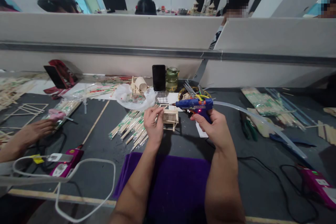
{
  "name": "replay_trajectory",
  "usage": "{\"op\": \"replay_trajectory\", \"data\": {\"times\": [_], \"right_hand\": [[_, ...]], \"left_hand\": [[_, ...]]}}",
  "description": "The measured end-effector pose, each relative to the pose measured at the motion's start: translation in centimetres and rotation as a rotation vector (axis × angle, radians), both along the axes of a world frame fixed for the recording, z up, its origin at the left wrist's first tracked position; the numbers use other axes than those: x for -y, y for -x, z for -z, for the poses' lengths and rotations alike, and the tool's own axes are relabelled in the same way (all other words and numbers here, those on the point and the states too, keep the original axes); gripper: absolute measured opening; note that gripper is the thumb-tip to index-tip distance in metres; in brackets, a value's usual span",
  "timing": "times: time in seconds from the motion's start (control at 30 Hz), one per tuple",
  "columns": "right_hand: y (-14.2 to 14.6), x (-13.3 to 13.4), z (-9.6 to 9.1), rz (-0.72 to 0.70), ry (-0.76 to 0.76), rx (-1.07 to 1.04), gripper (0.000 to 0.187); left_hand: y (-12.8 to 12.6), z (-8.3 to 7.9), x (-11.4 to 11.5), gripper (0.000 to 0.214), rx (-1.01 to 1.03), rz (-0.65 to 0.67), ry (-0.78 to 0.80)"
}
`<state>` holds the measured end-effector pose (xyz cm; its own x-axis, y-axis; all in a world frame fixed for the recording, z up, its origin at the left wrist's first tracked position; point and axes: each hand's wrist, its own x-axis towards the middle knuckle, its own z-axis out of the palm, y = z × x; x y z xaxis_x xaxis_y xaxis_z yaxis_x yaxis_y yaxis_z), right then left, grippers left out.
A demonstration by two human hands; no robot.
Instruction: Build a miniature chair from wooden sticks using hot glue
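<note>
My right hand (218,127) is wrapped round the handle of a blue hot glue gun (193,104), which has a small red light lit on it. A long clear glue stick (252,114) curves out of its back. The gun's nozzle points left, close to the fingertips of my left hand (154,124). Those fingers are pinched together, and what is between them is too small to make out. Just right of that hand, a small frame of wooden sticks (172,120) stands on the dark table. Wrapped bundles of sticks (133,126) lie left of it.
A phone (159,78) and green jar (172,78) stand behind, beside a basket of tools (195,92). Pliers (248,129) lie right. Magenta power strips (67,162) and cables flank both sides. A co-worker's hand (39,133) holds a pink glue gun (56,114) at left. A purple cloth (181,182) lies in front.
</note>
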<state>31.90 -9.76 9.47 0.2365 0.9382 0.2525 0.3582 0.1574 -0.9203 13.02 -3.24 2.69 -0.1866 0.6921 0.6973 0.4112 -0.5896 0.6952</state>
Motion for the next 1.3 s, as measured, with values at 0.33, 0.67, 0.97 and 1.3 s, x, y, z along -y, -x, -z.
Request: {"op": "replay_trajectory", "data": {"times": [0.33,0.67,0.97,1.3], "right_hand": [[0.02,-0.23,0.28,-0.046,0.010,0.002,0.029],[-0.11,-0.16,0.49,-0.029,-0.008,0.013,0.028],[0.05,-0.13,0.32,-0.036,-0.012,0.020,0.028],[-0.15,-0.06,0.36,-0.030,-0.007,0.032,0.029]], "left_hand": [[-0.18,0.15,-0.01,0.014,-0.011,0.009,-0.008],[-0.14,0.20,0.03,0.013,-0.003,0.029,-0.024],[-0.14,0.35,-0.04,0.013,-0.008,0.020,-0.024],[-0.13,0.21,0.04,0.014,-0.001,0.035,-0.015]]}}
